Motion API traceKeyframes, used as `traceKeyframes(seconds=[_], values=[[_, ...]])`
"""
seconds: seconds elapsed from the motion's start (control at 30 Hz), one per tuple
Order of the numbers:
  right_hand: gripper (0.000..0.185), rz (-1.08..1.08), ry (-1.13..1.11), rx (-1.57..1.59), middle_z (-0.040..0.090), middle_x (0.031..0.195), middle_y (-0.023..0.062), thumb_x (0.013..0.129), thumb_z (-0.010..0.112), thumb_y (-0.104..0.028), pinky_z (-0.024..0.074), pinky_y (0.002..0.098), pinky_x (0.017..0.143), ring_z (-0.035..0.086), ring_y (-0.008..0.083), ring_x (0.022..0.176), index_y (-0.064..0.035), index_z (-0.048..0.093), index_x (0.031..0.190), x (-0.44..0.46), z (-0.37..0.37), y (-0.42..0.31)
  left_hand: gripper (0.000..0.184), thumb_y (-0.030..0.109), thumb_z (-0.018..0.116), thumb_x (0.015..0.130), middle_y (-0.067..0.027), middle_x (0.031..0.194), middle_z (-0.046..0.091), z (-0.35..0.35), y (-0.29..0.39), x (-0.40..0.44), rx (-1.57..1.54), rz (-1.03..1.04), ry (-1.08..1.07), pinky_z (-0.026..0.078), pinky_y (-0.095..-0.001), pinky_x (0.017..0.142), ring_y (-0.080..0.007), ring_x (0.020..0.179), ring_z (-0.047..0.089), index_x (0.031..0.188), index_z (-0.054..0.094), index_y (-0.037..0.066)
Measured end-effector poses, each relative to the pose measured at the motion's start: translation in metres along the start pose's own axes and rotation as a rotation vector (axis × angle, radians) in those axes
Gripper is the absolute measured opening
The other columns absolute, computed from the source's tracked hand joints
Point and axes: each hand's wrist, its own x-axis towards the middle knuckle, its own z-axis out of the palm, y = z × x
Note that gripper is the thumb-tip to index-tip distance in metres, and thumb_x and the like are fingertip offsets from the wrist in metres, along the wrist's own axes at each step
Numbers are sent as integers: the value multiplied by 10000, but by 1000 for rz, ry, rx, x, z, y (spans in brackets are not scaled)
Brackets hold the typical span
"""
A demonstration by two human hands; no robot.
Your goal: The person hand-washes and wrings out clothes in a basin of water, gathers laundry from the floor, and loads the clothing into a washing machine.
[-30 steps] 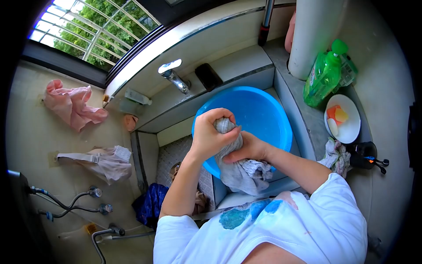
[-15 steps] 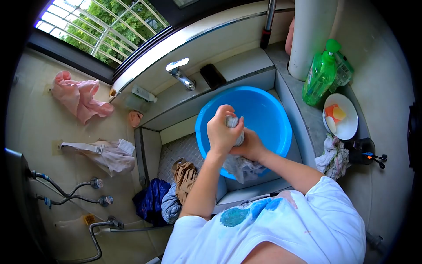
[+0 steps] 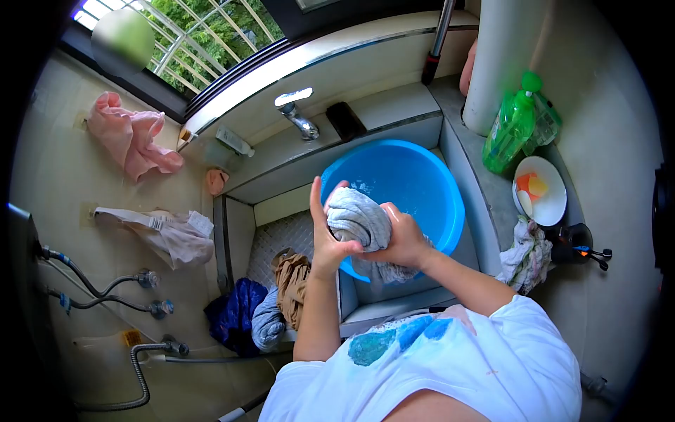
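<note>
A wrung, twisted light grey cloth (image 3: pixel 357 218) is bunched up above the near side of a blue basin (image 3: pixel 422 179). My left hand (image 3: pixel 329 243) cups it from the left, thumb across its lower side, index finger stretched upward and other fingers partly behind it. From the right, my right hand (image 3: pixel 406 238) is closed round the twist. The cloth's loose end hangs below my right hand near the basin's near rim. A little water with bubbles shows in the basin.
A chrome tap (image 3: pixel 299 121) stands behind the basin. Brown (image 3: pixel 290 281) and dark blue garments (image 3: pixel 239 313) lie left of it. On the right ledge are a green pump bottle (image 3: pixel 510 130), a white bowl (image 3: pixel 540 190) and a crumpled cloth (image 3: pixel 524 257). Hoses run along the left wall.
The cloth is turned and shows as a larger, rounder bundle. My left hand has loosened from its tight wrap, its index finger now extended. The view has shifted slightly.
</note>
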Motion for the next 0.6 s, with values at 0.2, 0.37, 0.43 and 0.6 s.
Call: traceKeyframes(seconds=[0.2, 0.37, 0.43, 0.6], values=[[735, -74, -22, -1, 624, 895, 163, 518, 821, -398, 495, 397, 724, 622, 337, 818, -25, 463, 1040, -1, 2, 1, 887, 115, 822, 540, -113, 1131, 496, 11, 2, -15, 236, -75, 47, 432, -324, 869, -204, 1013, 514, 1284, 342, 68], [825, -156, -130, -74, 589, 1004, 167, 542, 810, -385, 483, 376, 778, 589, 327, 920, -8, 418, 1163, 0, -14, -13, 656, 56, 769, 566, -67, 1033, 525, 24, 20, -16, 311, 39, 188, 443, -301, 824, -171, 950, 530, 1138, 448, 56], [860, -261, -154, -204, 576, 1039, 166, 560, 803, -380, 478, 370, 794, 574, 324, 955, -4, 392, 1214, -3, -31, -28, 649, 50, 771, 560, -66, 1022, 528, 21, 31, -14, 373, 174, 130, 444, -294, 815, -166, 934, 533, 1127, 456, 49], [808, 475, -286, 230, 536, 1180, 131, 764, 618, -523, 492, 383, 806, 540, 298, 1066, -40, 304, 1331, -32, -74, -18, 639, 82, 793, 525, -110, 1001, 567, 12, 53, -5, 410, 408, 45, 461, -315, 795, -213, 890, 571, 1085, 491, 34]])
